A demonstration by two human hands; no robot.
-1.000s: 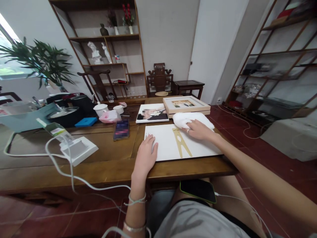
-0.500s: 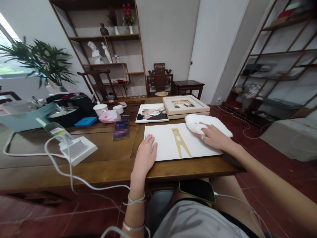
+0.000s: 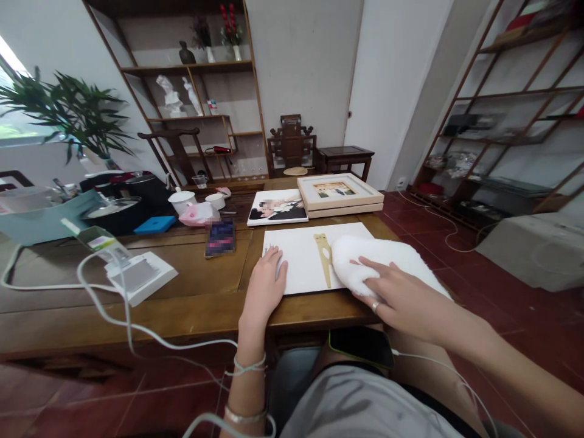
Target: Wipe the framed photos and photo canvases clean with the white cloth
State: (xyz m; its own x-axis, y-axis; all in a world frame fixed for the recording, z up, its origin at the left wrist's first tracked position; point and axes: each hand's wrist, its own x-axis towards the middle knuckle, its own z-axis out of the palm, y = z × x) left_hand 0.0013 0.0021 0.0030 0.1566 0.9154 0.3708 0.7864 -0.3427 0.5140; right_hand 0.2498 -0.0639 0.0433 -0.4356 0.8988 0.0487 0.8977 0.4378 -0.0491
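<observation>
A white board (image 3: 296, 258) lies flat near the table's front edge, with a tan cat-shaped figure (image 3: 323, 258) on it. The figure's right side is hidden under a fluffy white cloth (image 3: 396, 258). My right hand (image 3: 387, 292) presses on the cloth with its fingers bunched into it, over the board's right front corner. Flat on the board's left edge rests my left hand (image 3: 268, 280), its fingers stretched out and holding nothing.
Behind the board are a photo print (image 3: 278, 208) and stacked wooden frames (image 3: 342, 193). To the left lie a patterned dark item (image 3: 220, 237), a pink bag (image 3: 198, 213), a blue box (image 3: 155, 224) and a white box (image 3: 141, 277) with cables. A phone (image 3: 360, 347) rests on my lap.
My right hand has drawn the white cloth toward me and slightly left, over the right part of the cat-shaped figure. My left hand stays at the board's left edge.
</observation>
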